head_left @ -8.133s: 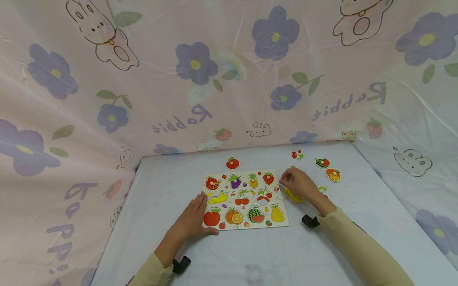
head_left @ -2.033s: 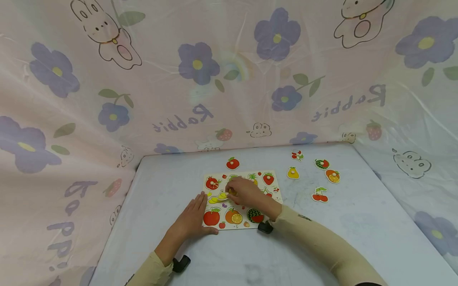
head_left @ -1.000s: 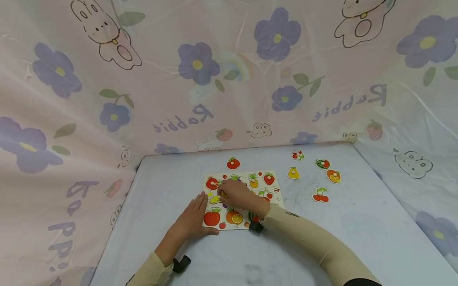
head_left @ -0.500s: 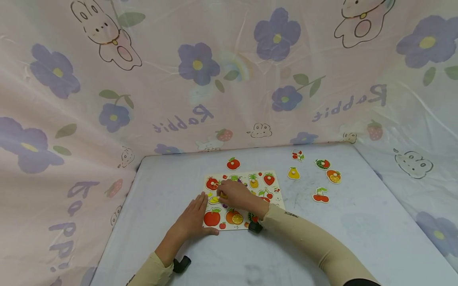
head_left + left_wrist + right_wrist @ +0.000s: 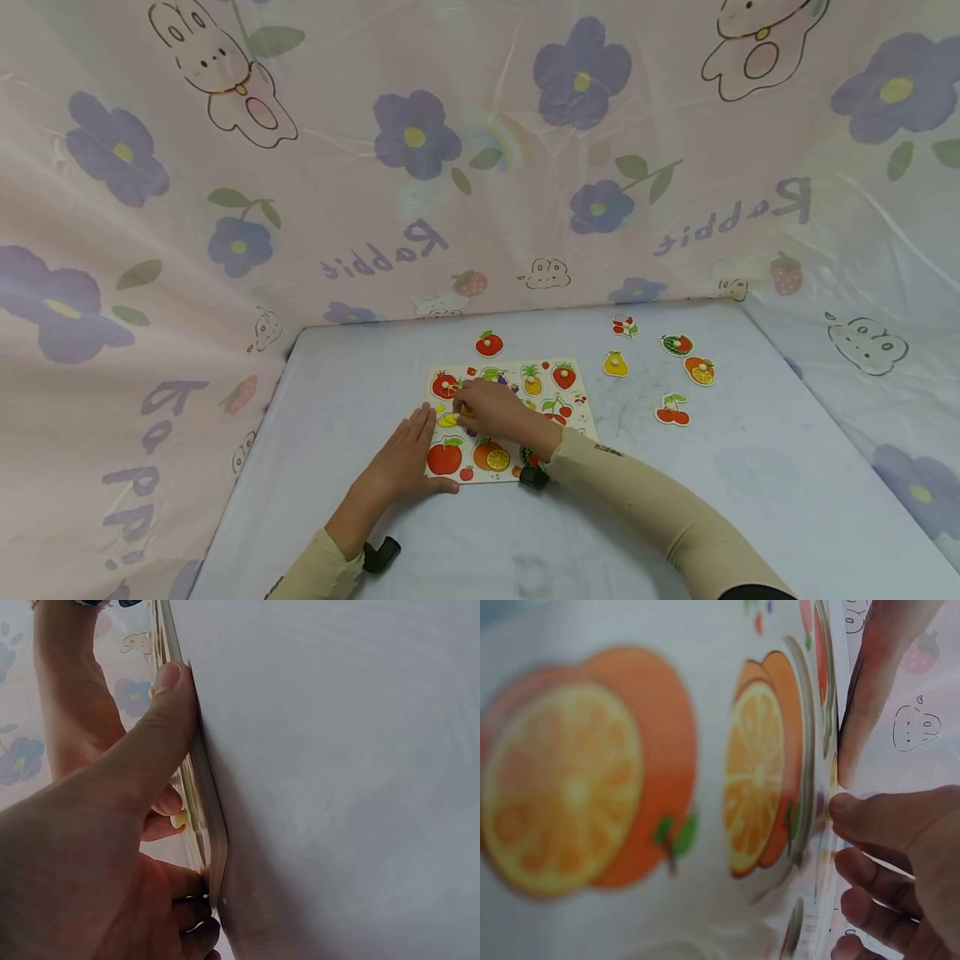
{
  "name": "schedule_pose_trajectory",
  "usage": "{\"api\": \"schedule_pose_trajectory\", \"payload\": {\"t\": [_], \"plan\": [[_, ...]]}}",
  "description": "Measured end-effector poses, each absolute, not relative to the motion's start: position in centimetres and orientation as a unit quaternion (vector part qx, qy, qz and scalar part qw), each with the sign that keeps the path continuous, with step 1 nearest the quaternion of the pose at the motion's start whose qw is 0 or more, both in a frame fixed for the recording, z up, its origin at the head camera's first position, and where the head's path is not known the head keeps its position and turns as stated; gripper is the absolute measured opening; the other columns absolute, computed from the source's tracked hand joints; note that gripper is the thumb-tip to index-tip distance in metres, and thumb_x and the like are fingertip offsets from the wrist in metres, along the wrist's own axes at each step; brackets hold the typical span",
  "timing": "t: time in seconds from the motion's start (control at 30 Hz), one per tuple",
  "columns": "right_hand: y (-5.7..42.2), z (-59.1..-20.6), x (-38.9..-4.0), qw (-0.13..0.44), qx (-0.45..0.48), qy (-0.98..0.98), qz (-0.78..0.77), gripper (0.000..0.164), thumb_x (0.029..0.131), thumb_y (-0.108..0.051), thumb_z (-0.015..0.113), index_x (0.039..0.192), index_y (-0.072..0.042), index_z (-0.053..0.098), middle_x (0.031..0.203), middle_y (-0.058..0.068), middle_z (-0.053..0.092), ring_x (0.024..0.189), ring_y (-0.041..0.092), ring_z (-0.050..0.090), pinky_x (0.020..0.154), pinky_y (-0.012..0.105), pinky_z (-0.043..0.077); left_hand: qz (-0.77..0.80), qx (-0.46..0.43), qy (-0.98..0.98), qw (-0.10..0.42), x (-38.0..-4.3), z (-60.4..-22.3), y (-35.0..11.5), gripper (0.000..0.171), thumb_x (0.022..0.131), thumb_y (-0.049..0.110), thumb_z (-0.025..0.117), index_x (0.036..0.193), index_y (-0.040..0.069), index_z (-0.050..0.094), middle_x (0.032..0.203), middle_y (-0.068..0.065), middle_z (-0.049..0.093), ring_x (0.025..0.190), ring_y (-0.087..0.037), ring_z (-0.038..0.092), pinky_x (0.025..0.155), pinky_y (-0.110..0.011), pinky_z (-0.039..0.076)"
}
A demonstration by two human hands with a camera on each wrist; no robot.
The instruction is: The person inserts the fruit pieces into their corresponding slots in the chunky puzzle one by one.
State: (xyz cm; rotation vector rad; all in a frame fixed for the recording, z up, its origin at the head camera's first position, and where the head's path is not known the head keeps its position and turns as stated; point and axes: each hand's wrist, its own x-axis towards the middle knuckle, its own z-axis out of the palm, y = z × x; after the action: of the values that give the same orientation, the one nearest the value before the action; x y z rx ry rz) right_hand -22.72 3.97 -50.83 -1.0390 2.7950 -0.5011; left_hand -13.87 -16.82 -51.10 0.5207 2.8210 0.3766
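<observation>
A fruit puzzle board [image 5: 583,421] lies flat on the white table. My left hand [image 5: 401,454] rests at its left side, fingers extended along the edge and thumb at the front corner; in the left wrist view the thumb [image 5: 161,724] lies along the board's side. Over the banana spot, my right hand [image 5: 495,410] pinches a yellow banana puzzle piece [image 5: 468,411], mostly hidden by the fingers. Its pale knob [image 5: 178,819] shows between the fingertips in the left wrist view. Pomegranate [image 5: 444,385], pineapple [image 5: 532,381] and strawberry [image 5: 563,376] pieces sit in the board.
Behind the board lies a tomato-like red piece [image 5: 489,343]. Right of it are pear [image 5: 616,364], watermelon [image 5: 677,344], orange [image 5: 699,371] and cherry [image 5: 672,411] pieces, plus a red-and-white one [image 5: 624,326]. A patterned curtain [image 5: 480,200] encloses the table's back and sides.
My right hand has carried the banana piece from the table's right side leftward onto the board's banana spot, shifting only slightly in the last second. My left hand has stayed at the board's edge.
</observation>
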Motion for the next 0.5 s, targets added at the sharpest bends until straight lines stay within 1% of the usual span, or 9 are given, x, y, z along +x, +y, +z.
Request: {"api": "schedule_pose_trajectory", "payload": {"t": [0.17,0.37,0.5], "plan": [[4.27,-51.19,-23.02,0.083,-0.328,0.921,-0.194,0.018,0.102,-0.034,0.077,0.114,-0.02,0.076,0.103,-0.009,0.067,0.088,0.009,0.057,0.084,0.024,0.056,0.132,0.179,0.967,0.122,-13.81,-50.86,-16.69,0.128,0.078,0.063,0.089,0.167,-0.005,0.026,0.175,-0.022,0.026,0.162,-0.04,0.025,0.131,-0.053,0.027],[4.75,-51.56,-23.35,0.105,-0.311,0.916,-0.23,0.015,0.101,-0.033,0.078,0.11,-0.021,0.073,0.092,-0.01,0.061,0.084,0.009,0.055,0.073,0.024,0.05,0.13,0.179,0.967,0.123,-13.79,-50.9,-16.67,0.128,0.079,0.062,0.09,0.166,-0.006,0.026,0.175,-0.023,0.026,0.162,-0.04,0.025,0.131,-0.053,0.027],[5.01,-51.74,-23.41,0.112,-0.305,0.914,-0.242,0.016,0.101,-0.033,0.078,0.11,-0.021,0.073,0.091,-0.01,0.06,0.082,0.009,0.055,0.069,0.024,0.049,0.129,0.178,0.968,0.123,-13.76,-50.88,-16.68,0.127,0.079,0.062,0.089,0.166,-0.006,0.027,0.175,-0.023,0.026,0.162,-0.04,0.025,0.131,-0.053,0.027]]}}
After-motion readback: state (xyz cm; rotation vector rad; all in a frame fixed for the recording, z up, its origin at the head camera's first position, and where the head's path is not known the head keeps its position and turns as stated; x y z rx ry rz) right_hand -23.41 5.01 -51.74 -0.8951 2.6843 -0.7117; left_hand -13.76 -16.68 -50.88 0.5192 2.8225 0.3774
